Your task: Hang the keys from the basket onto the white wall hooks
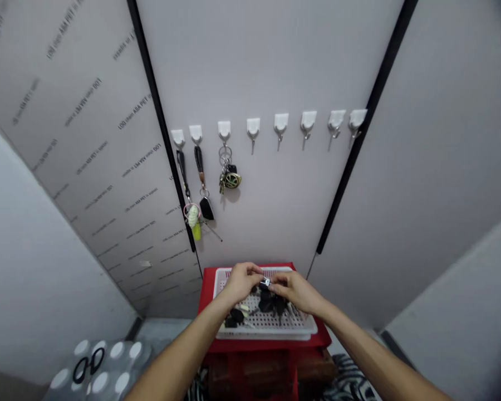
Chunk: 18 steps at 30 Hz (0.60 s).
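Over a white perforated plastic basket (313, 328), my left hand (244, 278) and my right hand (296, 288) meet with closed fingertips on a small black and silver key fob (265, 282). My fingers cover part of the fob. Below them in the basket lie dark keys and fobs (271, 303), heaped so that single pieces are hard to tell apart. More black key pieces (235, 317) lie at the basket's left side, below my left wrist.
White adhesive hooks (253, 125) form a row on the wall. Keys on black straps hang from the two leftmost; a key bunch (230, 177) hangs from the third. The basket rests on a red surface (206, 289). Scissors (88, 365) lie on capped bottles (117, 351) at lower left.
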Tool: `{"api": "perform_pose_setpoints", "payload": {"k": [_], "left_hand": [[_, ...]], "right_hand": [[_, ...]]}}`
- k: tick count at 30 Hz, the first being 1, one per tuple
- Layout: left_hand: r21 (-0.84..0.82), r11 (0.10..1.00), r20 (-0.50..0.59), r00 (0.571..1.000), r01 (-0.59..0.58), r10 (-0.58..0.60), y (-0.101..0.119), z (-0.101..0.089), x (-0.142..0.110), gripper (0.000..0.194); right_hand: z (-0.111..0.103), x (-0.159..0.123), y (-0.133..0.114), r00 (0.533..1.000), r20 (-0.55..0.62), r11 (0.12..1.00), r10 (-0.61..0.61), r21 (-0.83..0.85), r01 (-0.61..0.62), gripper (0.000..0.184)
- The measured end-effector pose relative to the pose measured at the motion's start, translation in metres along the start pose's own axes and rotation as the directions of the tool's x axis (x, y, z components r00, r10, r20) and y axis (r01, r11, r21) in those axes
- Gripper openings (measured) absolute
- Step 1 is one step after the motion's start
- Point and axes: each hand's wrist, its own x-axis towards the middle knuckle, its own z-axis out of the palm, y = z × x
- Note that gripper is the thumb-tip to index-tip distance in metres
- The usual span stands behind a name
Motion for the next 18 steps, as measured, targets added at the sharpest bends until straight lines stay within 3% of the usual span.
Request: {"api": "perform_pose_setpoints", "payload": {"k": [5,8,14,16,18], "left_hand": [[-0.045,0.988,-0.131,0.981,-0.147,0.141,0.047,-0.031,0.006,0.012],[-0.098,0.961,-0.256,0.939,-0.26,0.228,0.078,-0.052,0.011,0.014],[-0.212,0.857,-0.49,0.809,-0.47,0.323,0.144,-0.092,0.02,0.014],[-0.217,0.833,-0.559,0.764,-0.51,0.322,0.16,-0.101,0.025,0.014],[-0.212,0.824,-0.581,0.746,-0.526,0.327,0.171,-0.107,0.029,0.013]], "right_hand": [[-0.01,0.02,-0.035,0.989,-0.145,0.974,-0.04,0.215,0.071,0.02],[-0.027,0.038,-0.068,0.964,-0.253,0.946,-0.077,0.288,0.151,0.019],[-0.066,0.08,-0.147,0.865,-0.472,0.882,-0.172,0.316,0.348,0.02],[-0.074,0.091,-0.165,0.822,-0.54,0.859,-0.181,0.32,0.4,0.021],[-0.081,0.1,-0.175,0.774,-0.604,0.84,-0.191,0.307,0.447,0.021]]}}
